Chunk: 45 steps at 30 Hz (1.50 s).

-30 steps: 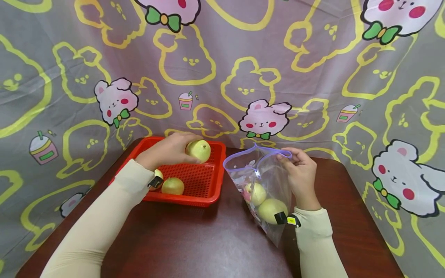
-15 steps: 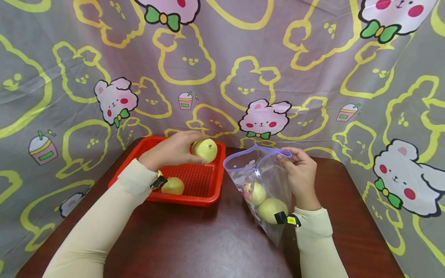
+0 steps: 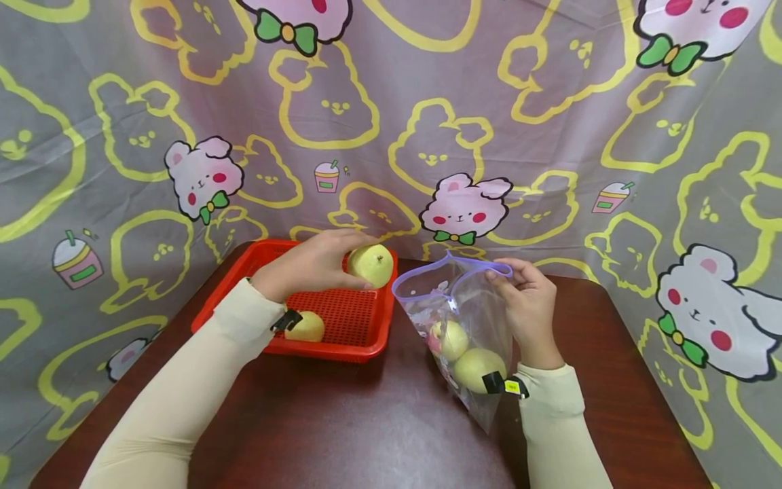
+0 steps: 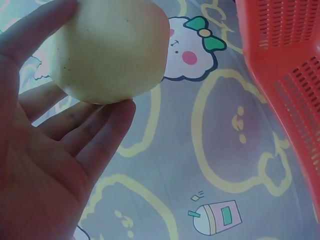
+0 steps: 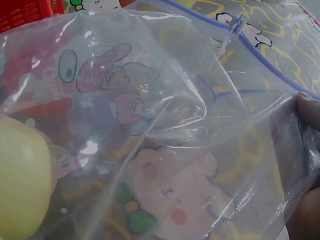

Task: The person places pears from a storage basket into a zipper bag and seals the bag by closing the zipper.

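Hanging near the basket, a pear is gripped in the left hand, the bag pinched in the right hand.

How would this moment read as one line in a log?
left hand: holds pale fruit near red basket | right hand: grips clear bag | bag: mouth open, two fruits inside

A grey cloth, lightly creased, hangs behind the dark reddish-brown surface and along both its sides. Across it are printed yellow animal outlines, pale rosy-cheeked rabbits (most of them wear green bows) and pink drink cups with green straws.
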### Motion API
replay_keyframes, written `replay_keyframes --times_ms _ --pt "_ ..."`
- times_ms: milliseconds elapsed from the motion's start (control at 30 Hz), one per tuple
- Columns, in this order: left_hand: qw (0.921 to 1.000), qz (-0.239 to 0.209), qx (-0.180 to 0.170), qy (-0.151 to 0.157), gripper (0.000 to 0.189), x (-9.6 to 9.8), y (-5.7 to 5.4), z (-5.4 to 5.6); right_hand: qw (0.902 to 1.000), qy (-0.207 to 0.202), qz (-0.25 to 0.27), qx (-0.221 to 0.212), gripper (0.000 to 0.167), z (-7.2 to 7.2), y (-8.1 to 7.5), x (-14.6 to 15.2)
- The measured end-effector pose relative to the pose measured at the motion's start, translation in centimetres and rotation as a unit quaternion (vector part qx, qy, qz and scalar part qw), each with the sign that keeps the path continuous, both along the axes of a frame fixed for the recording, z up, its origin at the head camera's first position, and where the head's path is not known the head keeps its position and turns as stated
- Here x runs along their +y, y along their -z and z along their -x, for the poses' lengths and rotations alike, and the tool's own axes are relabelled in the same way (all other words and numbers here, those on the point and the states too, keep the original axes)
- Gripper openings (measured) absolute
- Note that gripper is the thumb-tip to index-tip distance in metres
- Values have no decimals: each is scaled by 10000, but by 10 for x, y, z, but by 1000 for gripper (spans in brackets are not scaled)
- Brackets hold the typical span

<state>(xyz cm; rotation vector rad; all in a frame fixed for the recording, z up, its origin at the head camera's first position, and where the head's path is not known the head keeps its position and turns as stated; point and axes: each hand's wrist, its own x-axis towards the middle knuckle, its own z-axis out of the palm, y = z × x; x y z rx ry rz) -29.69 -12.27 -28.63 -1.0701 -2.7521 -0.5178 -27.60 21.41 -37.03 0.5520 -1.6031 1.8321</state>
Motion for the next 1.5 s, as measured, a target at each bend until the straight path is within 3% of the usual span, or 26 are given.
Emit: replay_keyframes --times_ms 600,900,1167,1500 --pt "9986 -136 115 492 69 19 -9 0 9998 72 -145 -67 22 1 1 1" --pt "9982 -139 119 567 72 27 -11 -3 9998 70 -158 -30 22 0 0 1" --pt "9955 -243 139 906 69 40 -10 -2 9997 -217 90 86 21 0 2 1" --pt "9960 -147 -41 875 73 53 -3 1 9998 -132 96 76 22 -2 1 1"
